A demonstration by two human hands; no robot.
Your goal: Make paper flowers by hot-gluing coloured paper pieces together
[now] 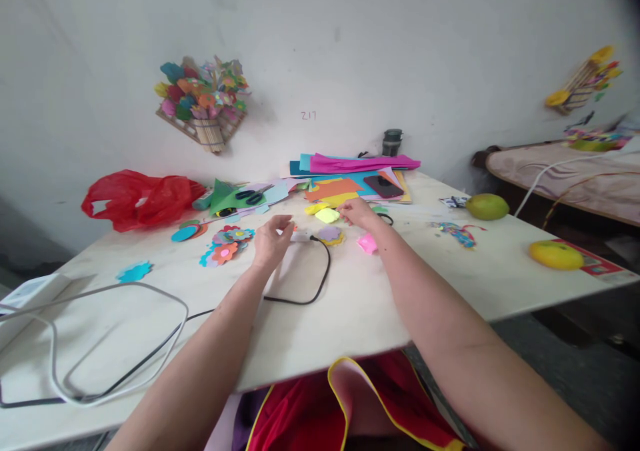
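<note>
Just left of the right hand (pixel 356 212), mid-frame, lies the yellow lump (pixel 327 216), wider crosswise; the left hand (pixel 273 239) is farther off, beside the paper flowers (pixel 225 253). Both hands are half-curled; whether either pinches anything, I cannot tell.

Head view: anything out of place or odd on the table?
Mildly odd: a greenish fruit and a yellow fruit sit at the right of the table, among craft scraps. The black cable loops loosely beside the left hand and might snag. No spill stands out.
</note>
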